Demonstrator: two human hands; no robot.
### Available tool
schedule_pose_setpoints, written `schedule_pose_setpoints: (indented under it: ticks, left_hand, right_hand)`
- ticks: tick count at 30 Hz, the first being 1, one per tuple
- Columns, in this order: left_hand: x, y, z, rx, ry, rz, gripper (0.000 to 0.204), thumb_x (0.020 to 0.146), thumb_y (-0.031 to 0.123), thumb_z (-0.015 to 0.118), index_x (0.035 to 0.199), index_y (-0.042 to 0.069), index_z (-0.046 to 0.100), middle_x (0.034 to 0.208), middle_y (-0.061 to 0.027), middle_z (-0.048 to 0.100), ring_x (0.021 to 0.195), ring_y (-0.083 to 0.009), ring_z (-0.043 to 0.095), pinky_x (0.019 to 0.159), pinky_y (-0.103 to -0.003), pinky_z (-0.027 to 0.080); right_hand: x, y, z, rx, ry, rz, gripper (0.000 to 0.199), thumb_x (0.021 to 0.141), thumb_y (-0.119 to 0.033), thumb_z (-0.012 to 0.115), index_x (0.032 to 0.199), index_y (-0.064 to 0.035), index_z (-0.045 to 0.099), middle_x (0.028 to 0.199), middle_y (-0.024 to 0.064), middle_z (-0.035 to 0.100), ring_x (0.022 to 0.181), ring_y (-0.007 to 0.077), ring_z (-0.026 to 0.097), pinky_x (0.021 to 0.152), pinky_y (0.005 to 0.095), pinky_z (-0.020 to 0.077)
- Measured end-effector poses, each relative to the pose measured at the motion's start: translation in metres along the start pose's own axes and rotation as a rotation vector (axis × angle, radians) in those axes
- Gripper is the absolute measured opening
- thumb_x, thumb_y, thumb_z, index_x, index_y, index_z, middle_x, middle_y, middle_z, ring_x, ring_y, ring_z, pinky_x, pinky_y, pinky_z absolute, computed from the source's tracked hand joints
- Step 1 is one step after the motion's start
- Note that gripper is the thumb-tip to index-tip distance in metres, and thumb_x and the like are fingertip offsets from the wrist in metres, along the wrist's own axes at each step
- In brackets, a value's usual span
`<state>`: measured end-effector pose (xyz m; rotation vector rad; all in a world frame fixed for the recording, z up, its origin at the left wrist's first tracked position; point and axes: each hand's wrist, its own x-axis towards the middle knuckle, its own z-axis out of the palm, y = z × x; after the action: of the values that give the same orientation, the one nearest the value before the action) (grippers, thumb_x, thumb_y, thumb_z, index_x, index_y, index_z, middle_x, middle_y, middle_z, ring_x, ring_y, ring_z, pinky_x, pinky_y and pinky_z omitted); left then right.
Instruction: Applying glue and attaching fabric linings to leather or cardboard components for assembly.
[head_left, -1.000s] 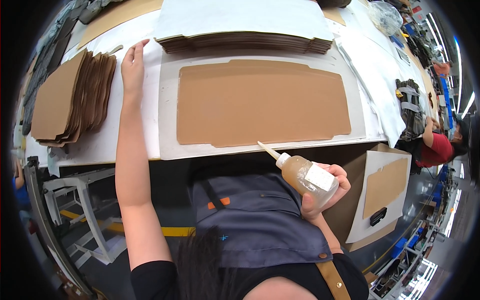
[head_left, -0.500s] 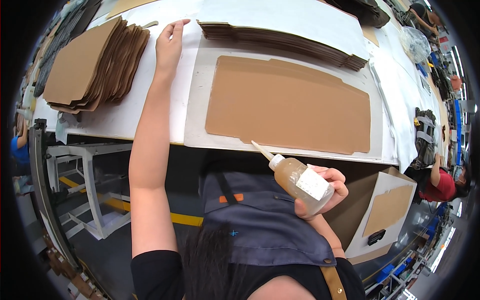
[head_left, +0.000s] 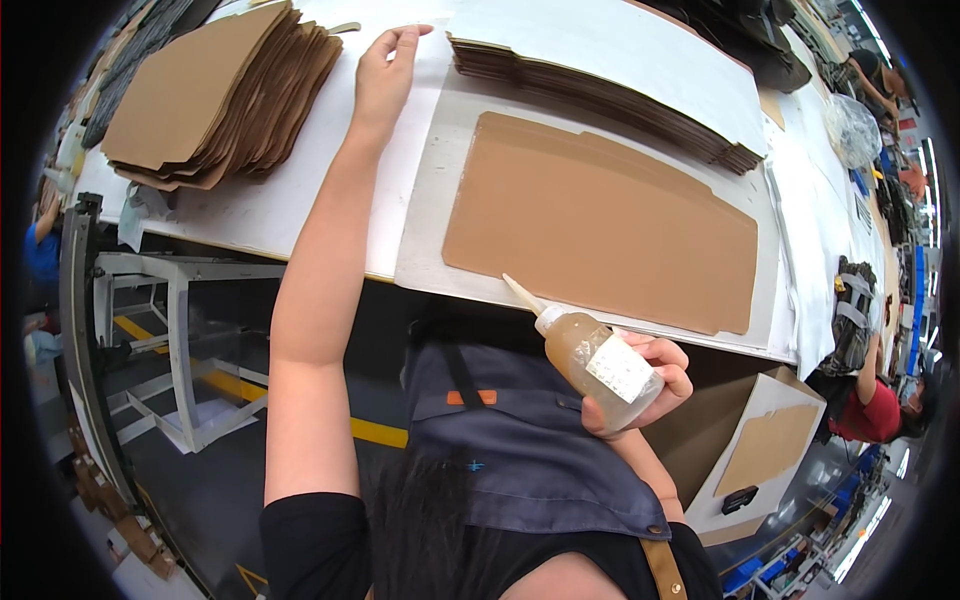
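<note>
My right hand (head_left: 648, 385) grips a translucent squeeze bottle (head_left: 600, 370) of amber-brown liquid, with a white label and a long pointed nozzle. The bottle is tilted, its nozzle tip by the near edge of a flat brown panel (head_left: 600, 225). That panel lies on a grey board (head_left: 425, 235) on the table. My left hand (head_left: 388, 72) is farther off over the white table, fingers drawn together and nothing visible in them. Its fingertips are close to the left end of a stack of white-topped brown panels (head_left: 610, 75).
At the left stands a leaning pile of brown panels (head_left: 195, 95). A white sheet (head_left: 800, 250) hangs over the table's right edge. Below it is an open carton (head_left: 765, 450). A metal frame (head_left: 185, 350) stands under the table. Other people work at the far right and left.
The whole view has shifted, so the table and panels appear farther right. Against the brown panel, the nozzle tip has moved left along the near edge. My left hand keeps its place beside the stack.
</note>
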<state>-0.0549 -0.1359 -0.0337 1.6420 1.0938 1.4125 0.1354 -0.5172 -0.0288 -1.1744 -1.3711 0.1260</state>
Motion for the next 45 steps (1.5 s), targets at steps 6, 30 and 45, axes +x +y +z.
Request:
schedule_pose_setpoints:
  ticks: [6,30,45]
  left_hand:
    - [-0.008,0.007,0.003,0.014,-0.025,-0.075,0.035,0.107,0.035,0.052,0.118,0.009,0.073,0.094,0.0039,0.065,0.08,-0.0034,0.049,0.074,-0.021,0.042]
    - [-0.004,0.019,0.004,-0.093,-0.035,-0.117,0.033,0.106,0.036,0.052,0.116,0.011,0.072,0.063,0.0092,0.044,0.047,-0.0003,0.03,0.042,-0.021,0.027]
    - [-0.001,-0.01,0.01,0.089,0.1,-0.038,0.026,0.102,0.019,0.058,0.101,-0.001,0.074,0.098,-0.0148,0.075,0.096,-0.0239,0.07,0.087,-0.035,0.052]
  right_hand:
    - [0.002,0.005,0.013,0.02,-0.029,-0.001,0.083,0.073,-0.04,0.088,0.122,-0.012,0.026,0.115,0.0147,0.041,0.099,0.0271,0.061,0.088,0.0424,0.0567]
    - [0.114,0.042,-0.11,0.725,0.668,0.615,0.057,0.103,-0.052,0.053,0.136,-0.0065,0.055,0.121,0.0113,0.065,0.112,0.0258,0.064,0.095,0.0426,0.0538]
    - [0.033,0.093,-0.282,-0.061,0.552,0.573,0.052,0.099,-0.023,0.067,0.135,0.0088,0.046,0.127,0.0177,0.059,0.117,0.0234,0.059,0.106,0.0355,0.048]
